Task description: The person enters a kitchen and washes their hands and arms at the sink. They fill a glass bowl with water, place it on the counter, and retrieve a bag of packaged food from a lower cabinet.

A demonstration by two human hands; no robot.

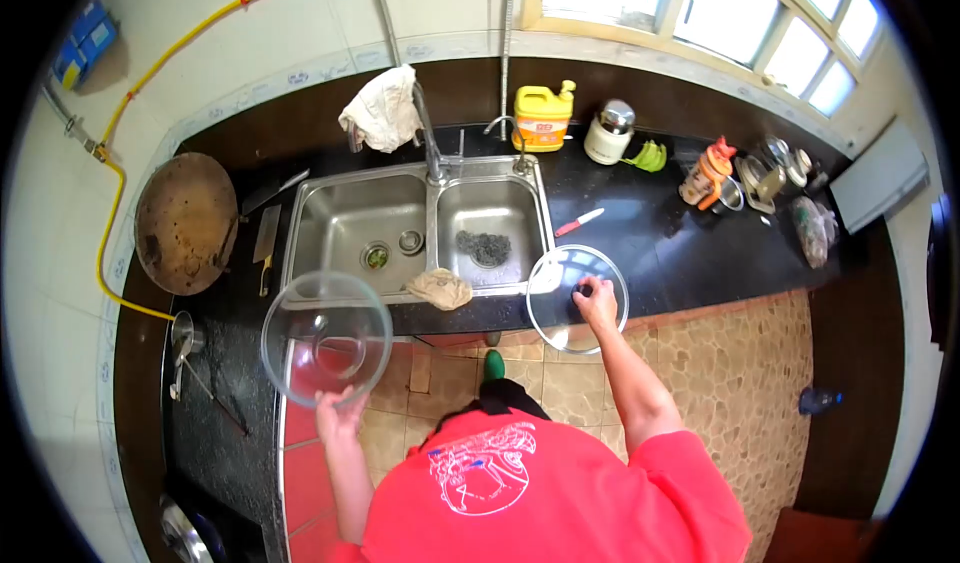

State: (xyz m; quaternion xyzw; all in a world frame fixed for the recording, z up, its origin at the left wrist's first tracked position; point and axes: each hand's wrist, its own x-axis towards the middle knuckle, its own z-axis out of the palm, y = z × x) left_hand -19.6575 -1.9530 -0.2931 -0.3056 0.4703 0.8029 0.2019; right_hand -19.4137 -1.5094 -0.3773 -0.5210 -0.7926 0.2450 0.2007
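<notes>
A clear glass bowl [327, 303] is in my left hand [342, 418], whose fingers grip its lower rim. The bowl hangs over the counter's front edge, left of the sink. My right hand [598, 305] is closed on the dark knob of a round glass lid [556, 305]. That lid is at the counter edge, just right of the sink; whether it touches the counter I cannot tell. Between the hands, a crumpled tan cloth [440, 289] lies on the sink's front rim. A red-handled knife [579, 222] rests on the counter beyond the lid.
The double sink [432, 233] holds a dark scouring pad [484, 247] in its right basin. A white cloth [383, 109] hangs by the faucet [428, 138]. A cleaver [266, 235] and a wok [186, 225] are on the left. Behind stands a yellow jug [542, 118].
</notes>
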